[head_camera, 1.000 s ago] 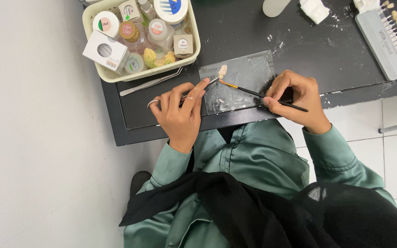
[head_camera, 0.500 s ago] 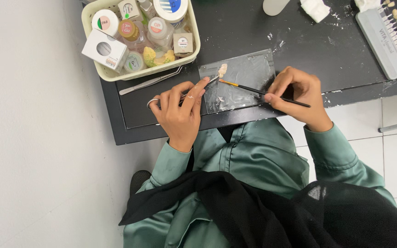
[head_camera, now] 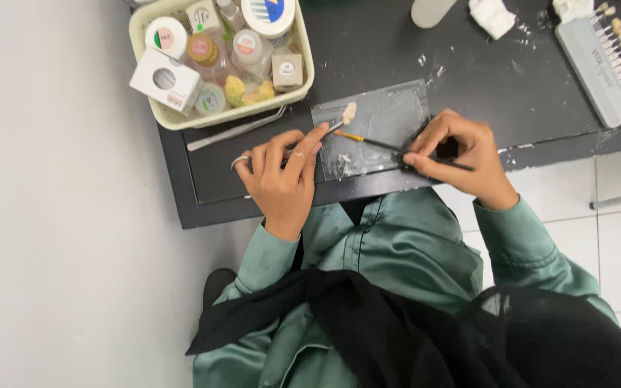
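Note:
My left hand (head_camera: 282, 172) pinches a thin metal holder whose tip carries a small cream tooth-shaped piece (head_camera: 349, 112) over a glass slab (head_camera: 375, 133) on the dark bench. My right hand (head_camera: 461, 154) grips a fine brush (head_camera: 382, 144) with a black handle and orange ferrule. The brush tip lies just below the cream piece, close to it. Smears of white paste mark the slab.
A cream tray (head_camera: 307, 72) with several small jars and a white box stands at the back left. A metal instrument (head_camera: 235, 131) lies in front of it. A shade guide (head_camera: 609, 61) with tooth tabs sits at the far right, wadded tissue (head_camera: 491, 16) behind.
The brush tip has shifted a little beside the cream piece. Both hands stay in nearly the same place.

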Demonstrator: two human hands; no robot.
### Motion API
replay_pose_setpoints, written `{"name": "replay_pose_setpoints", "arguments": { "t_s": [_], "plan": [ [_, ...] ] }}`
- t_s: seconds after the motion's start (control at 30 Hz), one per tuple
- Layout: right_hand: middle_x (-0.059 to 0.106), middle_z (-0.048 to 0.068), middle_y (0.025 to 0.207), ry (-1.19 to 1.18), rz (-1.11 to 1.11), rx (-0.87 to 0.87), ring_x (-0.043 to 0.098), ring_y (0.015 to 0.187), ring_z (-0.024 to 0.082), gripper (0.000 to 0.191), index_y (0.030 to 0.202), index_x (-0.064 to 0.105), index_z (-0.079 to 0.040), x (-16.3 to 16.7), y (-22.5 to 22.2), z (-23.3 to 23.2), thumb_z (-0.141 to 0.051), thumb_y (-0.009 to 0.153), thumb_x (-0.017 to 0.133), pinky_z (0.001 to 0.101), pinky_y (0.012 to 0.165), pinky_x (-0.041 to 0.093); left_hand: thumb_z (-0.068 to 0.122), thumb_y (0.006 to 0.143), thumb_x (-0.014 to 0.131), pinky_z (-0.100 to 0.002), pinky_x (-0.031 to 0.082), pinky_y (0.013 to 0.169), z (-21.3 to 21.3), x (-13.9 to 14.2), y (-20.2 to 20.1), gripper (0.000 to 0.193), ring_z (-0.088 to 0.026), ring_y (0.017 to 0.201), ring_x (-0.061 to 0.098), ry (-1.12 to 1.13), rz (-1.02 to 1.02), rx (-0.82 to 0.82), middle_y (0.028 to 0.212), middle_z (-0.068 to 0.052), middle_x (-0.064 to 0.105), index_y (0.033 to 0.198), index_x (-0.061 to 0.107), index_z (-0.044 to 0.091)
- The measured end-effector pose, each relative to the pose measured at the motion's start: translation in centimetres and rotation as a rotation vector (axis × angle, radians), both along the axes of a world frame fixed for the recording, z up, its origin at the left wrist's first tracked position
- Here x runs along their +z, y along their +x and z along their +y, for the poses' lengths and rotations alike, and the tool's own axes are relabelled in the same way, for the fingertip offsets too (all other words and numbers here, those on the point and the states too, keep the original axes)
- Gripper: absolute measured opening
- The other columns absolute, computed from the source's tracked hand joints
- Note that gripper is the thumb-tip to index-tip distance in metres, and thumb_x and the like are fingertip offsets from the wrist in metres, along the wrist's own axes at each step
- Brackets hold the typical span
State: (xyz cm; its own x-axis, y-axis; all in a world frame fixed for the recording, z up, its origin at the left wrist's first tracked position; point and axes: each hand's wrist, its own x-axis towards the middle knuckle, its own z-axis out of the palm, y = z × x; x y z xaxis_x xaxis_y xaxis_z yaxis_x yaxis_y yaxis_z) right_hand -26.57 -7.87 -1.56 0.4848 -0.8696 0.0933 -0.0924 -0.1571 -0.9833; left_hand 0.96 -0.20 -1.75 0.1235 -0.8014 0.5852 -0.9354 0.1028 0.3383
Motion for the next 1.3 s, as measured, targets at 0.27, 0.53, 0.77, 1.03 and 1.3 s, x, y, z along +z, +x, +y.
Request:
{"name": "replay_pose_setpoints", "arguments": {
  "t_s": [0.27,0.53,0.77,1.03,1.3],
  "plan": [
    [0.071,0.006,0.088,-0.053,-0.075,0.121,0.059,0.092,0.014,0.023,0.08,0.061,-0.007,0.0,-0.6,-0.5,0.004,0.085,0.08,0.0287,0.078,0.049,0.025,0.099,0.077,-0.041,0.034,0.095,-0.1,0.3,0.0,0.029,-0.017,0.092,0.054,0.0,0.007,-0.011,0.104,0.01,0.061,0.127,0.074,0.033],
    [0.069,0.006,0.091,-0.02,-0.079,0.053,0.065,0.087,0.014,0.022,0.081,0.06,-0.007,0.7,-0.3,-0.5,0.002,0.086,0.08,0.0279,0.077,0.05,0.026,0.096,0.078,-0.042,0.036,0.095,-0.3,0.8,-0.5,0.028,-0.016,0.091,0.055,-0.043,-0.007,0.011,0.103,0.009,0.062,0.123,0.075,0.033],
    [0.069,0.006,0.085,-0.116,0.002,0.07,0.065,0.084,0.013,0.02,0.077,0.065,-0.006,1.9,-0.6,0.4,-0.002,0.084,0.083,0.0273,0.072,0.047,0.026,0.095,0.078,-0.041,0.036,0.096,0.5,1.2,-1.3,0.026,-0.017,0.094,0.058,-0.044,-0.048,0.006,0.104,0.008,0.065,0.121,0.076,0.032],
    [0.07,0.004,0.087,-0.077,-0.108,0.076,0.063,0.087,0.015,0.018,0.079,0.065,-0.005,2.5,-1.3,1.0,-0.004,0.087,0.081,0.0299,0.077,0.047,0.027,0.097,0.078,-0.037,0.034,0.092,1.3,1.1,-2.0,0.022,-0.014,0.088,0.057,-0.032,-0.048,0.024,0.104,0.009,0.066,0.119,0.078,0.03],
    [0.068,0.004,0.088,-0.1,-0.102,0.077,0.065,0.087,0.015,0.018,0.078,0.065,-0.005,2.9,-1.6,1.9,-0.007,0.085,0.082,0.0295,0.078,0.051,0.029,0.097,0.076,-0.037,0.033,0.09,2.2,0.7,-2.0,0.022,-0.016,0.088,0.057,0.062,-0.103,0.056,0.103,0.009,0.067,0.119,0.079,0.031]
  ]
}}
